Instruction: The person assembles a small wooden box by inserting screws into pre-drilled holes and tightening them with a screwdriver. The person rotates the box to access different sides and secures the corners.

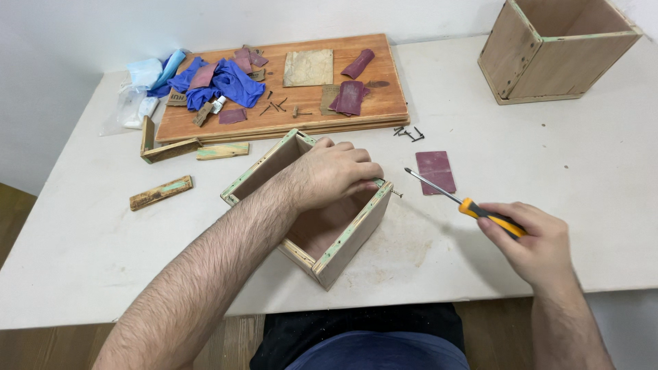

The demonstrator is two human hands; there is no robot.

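A small open wooden box [346, 243] with green-painted edges sits on the white table [548, 171] in front of me. My left hand [332, 171] rests over its far right corner and grips the rim. A screw [396, 194] sticks out of that corner. My right hand [531, 240] holds a screwdriver [445, 196] with an orange and black handle. Its metal tip points up and left, a short way right of the screw, not touching it.
A brown wooden board [301, 113] at the back carries sandpaper pieces, blue gloves [219, 81] and loose screws. More screws [409, 133] and a dark red sandpaper sheet [435, 171] lie right of it. A bigger wooden box [558, 58] stands far right. Wood strips [161, 193] lie left.
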